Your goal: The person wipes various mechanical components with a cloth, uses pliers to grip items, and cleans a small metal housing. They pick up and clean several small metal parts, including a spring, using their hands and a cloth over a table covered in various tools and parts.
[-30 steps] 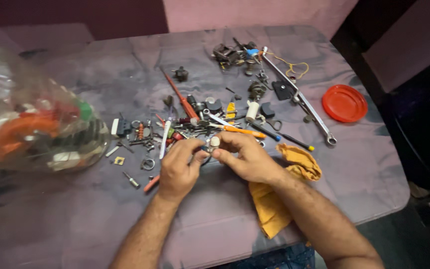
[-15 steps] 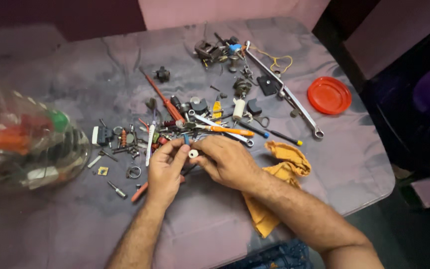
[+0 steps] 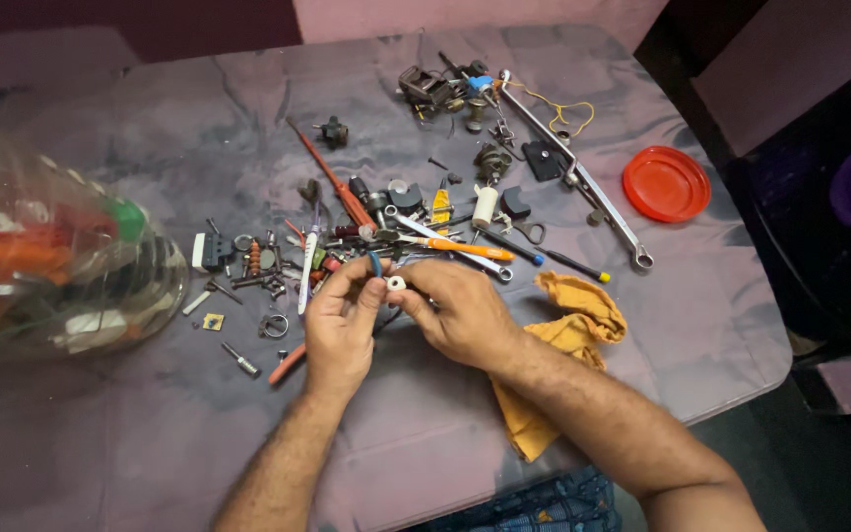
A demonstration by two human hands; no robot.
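Both hands pinching tiny parts over a messy pile of tools, mid-frame

Head cam: left hand [image 3: 339, 320] has fingers closed on a small blue ring [image 3: 375, 263], right hand [image 3: 460, 313] pinches a little white cylinder [image 3: 396, 283] right beside it. Yellow rag [image 3: 563, 340] sits lower right, red lid [image 3: 666, 183] upper right, clear plastic jar [image 3: 46, 266] far left.

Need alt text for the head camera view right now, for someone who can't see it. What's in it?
Both hands meet over a cloth-covered table: the left hand and right hand pinch a small white cylindrical part between their fingertips. Beyond them lies a scatter of small tools and hardware, a long wrench, a red lid, a yellow rag, and a clear plastic container at left.
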